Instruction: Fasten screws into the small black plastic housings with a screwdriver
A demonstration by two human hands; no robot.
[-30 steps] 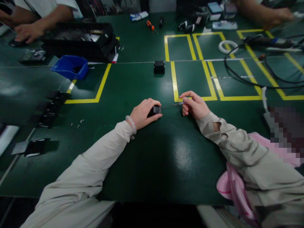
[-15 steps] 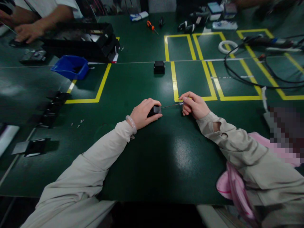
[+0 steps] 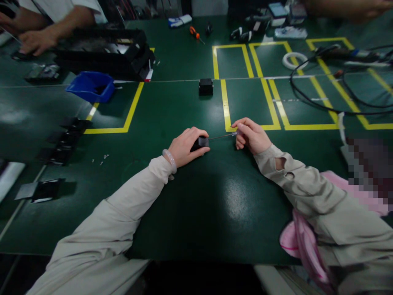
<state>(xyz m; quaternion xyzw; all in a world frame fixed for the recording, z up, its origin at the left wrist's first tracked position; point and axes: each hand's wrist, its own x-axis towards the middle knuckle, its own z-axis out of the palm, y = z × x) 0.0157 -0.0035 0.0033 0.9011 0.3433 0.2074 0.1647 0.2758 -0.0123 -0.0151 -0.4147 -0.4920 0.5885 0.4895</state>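
Near the middle of the green table, my left hand (image 3: pixel 188 147) is closed around a small black block (image 3: pixel 201 142), thumb and fingers on opposite sides. My right hand (image 3: pixel 252 136) grips the handle of a thin screwdriver (image 3: pixel 222 136), whose shaft points left and reaches the block's right side. The handle is mostly hidden by my fingers. Beyond my hands stands another black block (image 3: pixel 205 87). Several tiny screws (image 3: pixel 104 158) lie on the table left of my left hand.
A blue bin (image 3: pixel 92 87) and stacked black trays (image 3: pixel 101 55) stand at the back left, beside another person's hand (image 3: pixel 33 41). Black parts (image 3: pixel 66 141) lie left. An orange screwdriver (image 3: pixel 194 32), a white tape roll (image 3: pixel 294 60) and a black cable (image 3: pixel 302 96) lie farther back.
My hands and the block have barely moved; my right-hand fingers have shifted slightly on the screwdriver. At the upper right, another person's arm has come further into view.
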